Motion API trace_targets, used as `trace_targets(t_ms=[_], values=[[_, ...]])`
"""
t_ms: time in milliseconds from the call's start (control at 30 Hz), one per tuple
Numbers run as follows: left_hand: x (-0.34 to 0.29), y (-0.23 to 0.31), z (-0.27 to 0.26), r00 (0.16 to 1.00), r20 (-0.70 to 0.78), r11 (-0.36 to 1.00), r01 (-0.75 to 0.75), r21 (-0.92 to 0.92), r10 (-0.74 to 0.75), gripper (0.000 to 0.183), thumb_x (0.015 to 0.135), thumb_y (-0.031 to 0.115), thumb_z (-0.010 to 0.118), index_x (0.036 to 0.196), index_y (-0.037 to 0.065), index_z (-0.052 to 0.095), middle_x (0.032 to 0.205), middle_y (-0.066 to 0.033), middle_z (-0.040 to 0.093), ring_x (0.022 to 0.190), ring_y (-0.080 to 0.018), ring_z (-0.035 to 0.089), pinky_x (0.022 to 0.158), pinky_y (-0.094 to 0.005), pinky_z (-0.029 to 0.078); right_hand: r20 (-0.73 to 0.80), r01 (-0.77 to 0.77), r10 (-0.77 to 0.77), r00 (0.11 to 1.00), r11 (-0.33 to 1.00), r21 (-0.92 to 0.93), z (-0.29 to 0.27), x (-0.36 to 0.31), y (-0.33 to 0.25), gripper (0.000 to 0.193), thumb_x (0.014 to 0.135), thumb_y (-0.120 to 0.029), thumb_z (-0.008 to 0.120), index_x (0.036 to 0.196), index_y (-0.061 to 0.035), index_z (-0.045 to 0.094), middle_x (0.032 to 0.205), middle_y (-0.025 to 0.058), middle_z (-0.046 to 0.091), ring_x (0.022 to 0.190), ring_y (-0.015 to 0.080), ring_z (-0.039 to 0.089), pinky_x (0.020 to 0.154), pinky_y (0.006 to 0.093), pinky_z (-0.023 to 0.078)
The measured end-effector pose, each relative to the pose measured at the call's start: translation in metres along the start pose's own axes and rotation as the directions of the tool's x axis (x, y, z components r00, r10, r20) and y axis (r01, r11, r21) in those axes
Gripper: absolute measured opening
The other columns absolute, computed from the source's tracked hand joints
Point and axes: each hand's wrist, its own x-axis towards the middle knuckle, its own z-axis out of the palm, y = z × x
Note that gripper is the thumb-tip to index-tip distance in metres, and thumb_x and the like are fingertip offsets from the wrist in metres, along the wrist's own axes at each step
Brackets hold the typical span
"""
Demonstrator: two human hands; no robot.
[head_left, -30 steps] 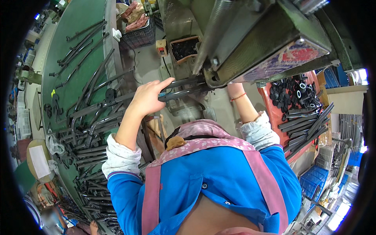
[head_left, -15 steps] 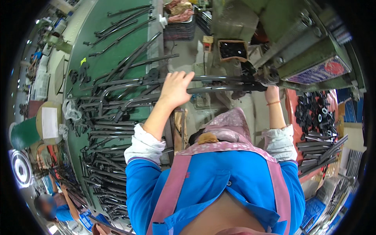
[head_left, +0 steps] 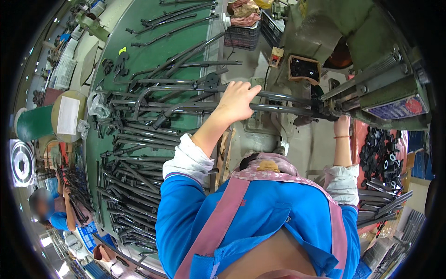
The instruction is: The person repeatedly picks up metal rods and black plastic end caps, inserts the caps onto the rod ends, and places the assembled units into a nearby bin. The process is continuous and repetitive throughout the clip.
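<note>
A black tube frame [head_left: 278, 108] of two long bent tubes lies crosswise in front of me. A round black bracket [head_left: 211, 83] joins the tubes left of my hand. My left hand [head_left: 236, 100] is closed over both tubes near their middle. The frame's right end meets the metal head [head_left: 335, 108] of a green press machine [head_left: 395, 97]. Just below that head is my right hand [head_left: 342, 125], its fingers curled up at the frame's end. The fingertips and whatever they grip are hidden there.
A green table [head_left: 139, 51] at left holds many black bent tubes [head_left: 134, 186] and a dark glove [head_left: 121, 63]. Small black parts [head_left: 381, 153] lie on a red-covered surface at right, by dark bars. A parts box [head_left: 304, 69] stands behind. Another person [head_left: 58, 218] works at far left.
My view has swung, so the scene sits further right in the picture. Both hands keep their places at the frame, and its right end stays at the machine head.
</note>
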Motion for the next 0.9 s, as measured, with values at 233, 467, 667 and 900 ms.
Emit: trace_targets(t_ms=[233,467,667,900], values=[[-0.009,0.013,-0.026,0.992,-0.126,1.000,-0.011,0.020,0.013,0.064,0.061,0.010,0.074,0.123,0.010,0.057,0.096,-0.0103,0.057,0.097,-0.0301,0.055,0.082,-0.0415,0.040,-0.091,0.014,-0.009,0.996,0.999,0.046,-0.032,0.024,0.015,0.037,0.078,0.001,0.052,0.115,0.0002,0.060,0.118,0.0220,0.056,0.116,0.0363,0.049,0.099,0.0426,0.039],[-0.052,0.025,-0.016,0.984,-0.179,1.000,0.004,-0.031,-0.010,0.064,0.058,0.014,0.078,0.119,0.007,0.058,0.088,-0.0106,0.054,0.085,-0.0305,0.054,0.074,-0.0416,0.041,-0.214,0.192,-0.144,0.966,0.954,0.229,-0.063,0.093,-0.034,0.020,0.080,-0.011,0.060,0.096,-0.0016,0.065,0.093,0.0170,0.060,0.090,0.0343,0.057,0.082,0.0414,0.045],[-0.076,0.036,-0.004,0.997,-0.048,0.992,0.053,-0.118,-0.059,0.071,0.056,0.010,0.077,0.123,0.007,0.054,0.090,-0.0107,0.053,0.088,-0.0311,0.055,0.076,-0.0420,0.041,0.038,0.361,-0.377,0.926,0.909,0.209,0.014,0.168,-0.075,0.018,0.079,-0.018,0.067,0.087,-0.0025,0.069,0.082,0.0149,0.064,0.079,0.0333,0.063,0.073,0.0407,0.050],[-0.088,0.052,0.000,0.989,-0.048,0.981,0.133,-0.143,-0.141,0.067,0.055,0.007,0.076,0.119,0.006,0.058,0.095,-0.0115,0.056,0.089,-0.0304,0.056,0.075,-0.0400,0.041,0.272,0.149,-0.172,0.947,0.983,0.103,0.057,0.187,-0.076,0.017,0.080,-0.018,0.068,0.086,-0.0030,0.068,0.085,0.0135,0.062,0.084,0.0335,0.062,0.075,0.0422,0.050]])
